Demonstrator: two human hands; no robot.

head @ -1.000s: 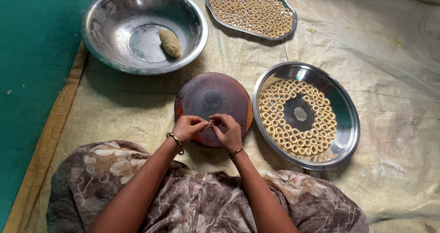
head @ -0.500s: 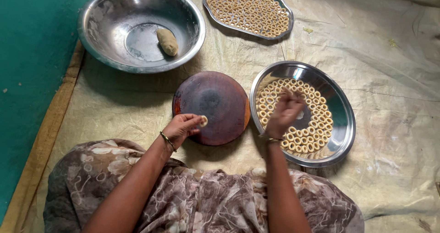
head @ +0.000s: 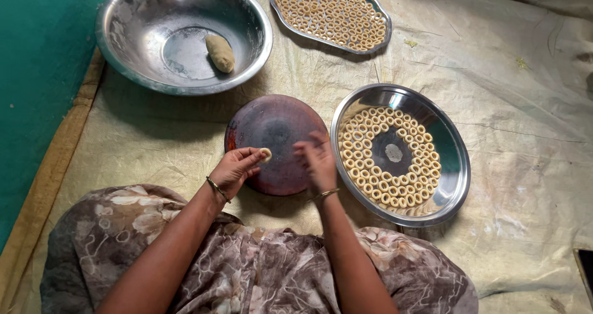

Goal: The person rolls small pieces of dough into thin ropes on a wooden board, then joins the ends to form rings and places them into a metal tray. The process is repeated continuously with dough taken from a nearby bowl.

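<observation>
2 trays of dough rings, bowl with lump

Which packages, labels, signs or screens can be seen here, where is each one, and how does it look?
Packages, labels, signs: none in view.
Possible screen: a dark flat thing lies on the pale cloth at the lower right edge, cut off by the frame. It is black with a straight edge and shows no lit picture; whether it is a screen cannot be told.

Reddish-brown round board; silver steel plate; pale tan dough rings; brown floral garment.
</observation>
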